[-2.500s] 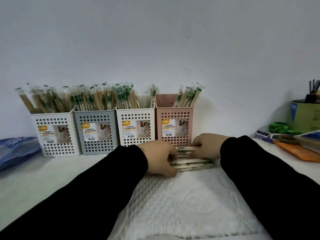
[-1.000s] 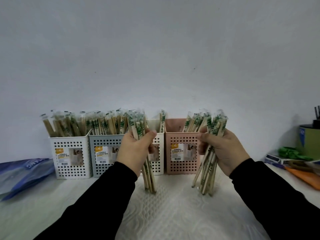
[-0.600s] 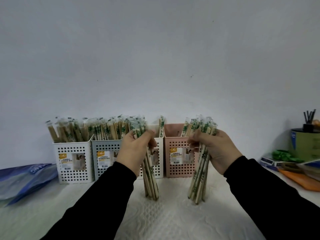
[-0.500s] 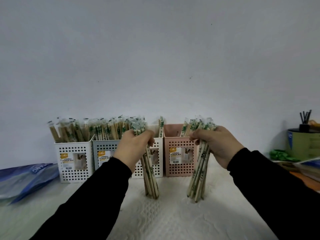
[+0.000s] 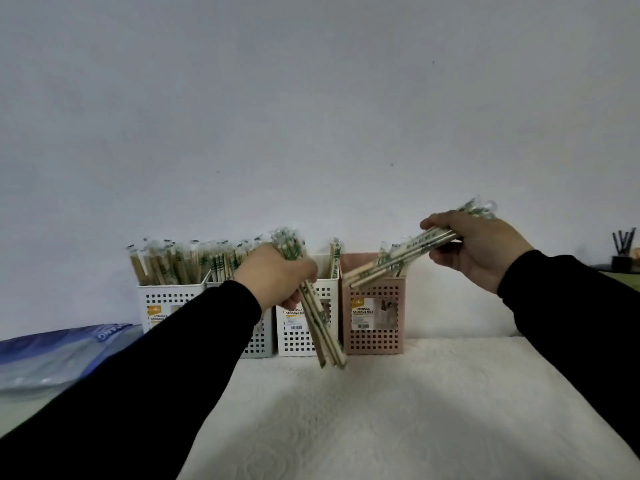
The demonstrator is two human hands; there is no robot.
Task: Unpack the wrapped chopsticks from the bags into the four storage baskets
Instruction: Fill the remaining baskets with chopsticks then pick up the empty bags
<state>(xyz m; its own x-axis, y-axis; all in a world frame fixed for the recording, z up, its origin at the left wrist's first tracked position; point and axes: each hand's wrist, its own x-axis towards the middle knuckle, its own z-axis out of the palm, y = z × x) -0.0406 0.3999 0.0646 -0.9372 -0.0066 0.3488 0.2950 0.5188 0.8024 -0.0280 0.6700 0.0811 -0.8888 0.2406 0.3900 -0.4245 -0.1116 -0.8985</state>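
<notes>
Four perforated storage baskets stand in a row against the wall at the back of the counter (image 5: 433, 393), which is covered by a white textured cloth. From left to right they are a white basket (image 5: 162, 303), a grey basket (image 5: 258, 344) mostly hidden behind the left sleeve, a cream basket (image 5: 298, 341) and a pink basket (image 5: 375, 341). The white and grey ones are packed with upright wrapped chopsticks (image 5: 173, 265); the cream one shows only a few at its right corner, and the pink one holds some near its back.

The left hand (image 5: 277, 278) has its fingers curled round a bundle of wrapped chopsticks (image 5: 322, 327), its grip closed on their upper part. This left bundle hangs steeply down in front of the cream basket, its lower ends just above the cloth.

The right hand (image 5: 474, 251) is raised to the right of the pink basket, thumb on top and fingers curled beneath, its grip closed round a second bundle (image 5: 398, 261). That bundle slants down to the left, its lower ends over the pink basket's front rim; I cannot tell whether they touch it.

At the left edge lies a blue plastic bag (image 5: 59, 351). At the far right stands a dark holder with black sticks (image 5: 623, 252).
</notes>
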